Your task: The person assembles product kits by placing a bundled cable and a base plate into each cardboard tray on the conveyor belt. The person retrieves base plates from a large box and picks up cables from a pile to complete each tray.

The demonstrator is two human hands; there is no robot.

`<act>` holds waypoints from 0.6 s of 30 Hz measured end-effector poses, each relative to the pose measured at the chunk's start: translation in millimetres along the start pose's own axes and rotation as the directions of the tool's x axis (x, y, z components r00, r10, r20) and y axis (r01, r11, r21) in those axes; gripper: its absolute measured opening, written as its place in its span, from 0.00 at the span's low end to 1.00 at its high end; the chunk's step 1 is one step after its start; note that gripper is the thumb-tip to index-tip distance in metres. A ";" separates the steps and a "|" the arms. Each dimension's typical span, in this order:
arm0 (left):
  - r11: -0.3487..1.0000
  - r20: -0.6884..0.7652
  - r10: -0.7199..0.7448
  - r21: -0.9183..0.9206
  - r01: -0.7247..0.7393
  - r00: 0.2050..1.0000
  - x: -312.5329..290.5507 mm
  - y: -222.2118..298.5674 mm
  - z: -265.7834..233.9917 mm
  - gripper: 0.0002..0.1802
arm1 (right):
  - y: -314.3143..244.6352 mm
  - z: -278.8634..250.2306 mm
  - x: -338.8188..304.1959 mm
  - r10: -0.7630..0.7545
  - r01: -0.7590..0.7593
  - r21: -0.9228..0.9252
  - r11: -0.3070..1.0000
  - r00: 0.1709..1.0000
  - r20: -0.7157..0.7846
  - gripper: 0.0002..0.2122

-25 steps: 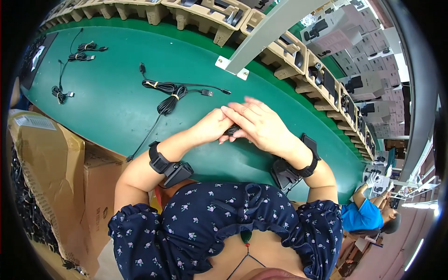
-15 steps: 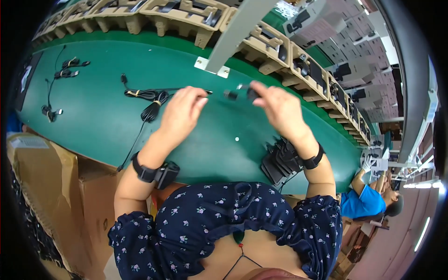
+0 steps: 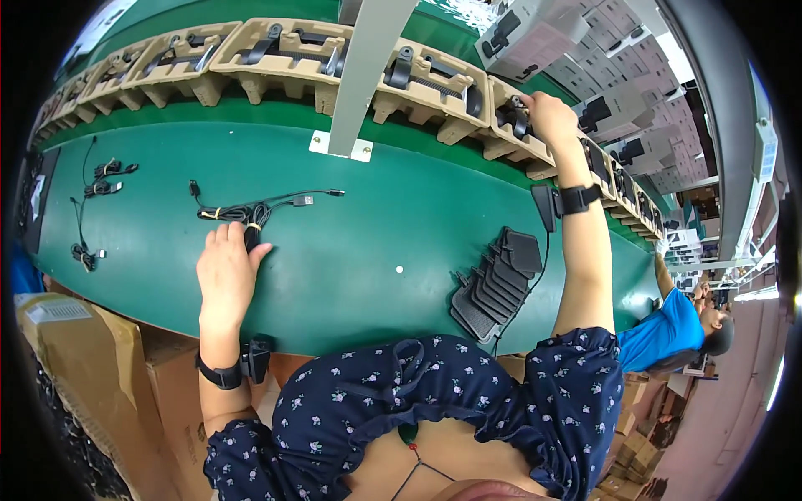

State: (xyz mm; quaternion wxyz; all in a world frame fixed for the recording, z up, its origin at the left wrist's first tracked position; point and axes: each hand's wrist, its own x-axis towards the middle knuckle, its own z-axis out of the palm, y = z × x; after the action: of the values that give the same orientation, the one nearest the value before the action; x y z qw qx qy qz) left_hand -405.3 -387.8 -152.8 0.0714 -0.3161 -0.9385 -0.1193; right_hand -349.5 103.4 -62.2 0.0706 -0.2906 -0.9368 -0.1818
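Note:
My left hand (image 3: 225, 271) lies low over a bundle of black USB cables (image 3: 266, 209), its fingers and thumb around the lower end of the bundle. Yellowish ties hold the coils, and a metal USB plug sticks out to the right. My right hand (image 3: 551, 123) is stretched far right to a brown moulded-pulp tray (image 3: 528, 152). Its fingers are bent down onto a small black part (image 3: 514, 117) inside; the fingertips are partly hidden. Below that arm, a fanned stack of flat black pieces (image 3: 497, 284) rests on the green table.
More tied black cables (image 3: 104, 179) lie at the left. Loaded pulp trays (image 3: 292, 54) run in a row along the far side, behind a grey metal post (image 3: 359, 92). Printed boxes (image 3: 535, 42) are stacked beyond. A person in blue (image 3: 668, 330) works at the right.
My right hand has gone right and away from me, from above the table to a tray, with a black piece. My left hand has come down left onto the cable bundle.

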 end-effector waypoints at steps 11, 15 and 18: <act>0.996 0.157 0.040 -0.087 -0.027 0.987 22.6 30.3 15.5 0.20 | -45.1 63.4 41.2 0.315 -0.316 0.352 0.881 0.947 0.060 0.20; 0.993 0.104 0.061 -0.103 -0.050 0.993 23.3 31.3 13.7 0.19 | -35.1 62.8 35.7 0.202 -0.190 0.188 0.964 0.979 -0.043 0.14; 0.995 0.079 0.039 -0.091 -0.032 0.996 24.2 32.4 14.5 0.19 | -22.3 69.3 27.6 0.054 -0.049 0.034 0.998 0.986 -0.158 0.11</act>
State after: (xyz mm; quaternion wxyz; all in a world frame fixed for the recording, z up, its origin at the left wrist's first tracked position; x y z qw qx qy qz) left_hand -405.5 -345.0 -155.8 0.0213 -0.3402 -0.9286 -0.1470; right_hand -386.6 127.2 -126.3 0.1541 -0.2983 -0.9230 -0.1882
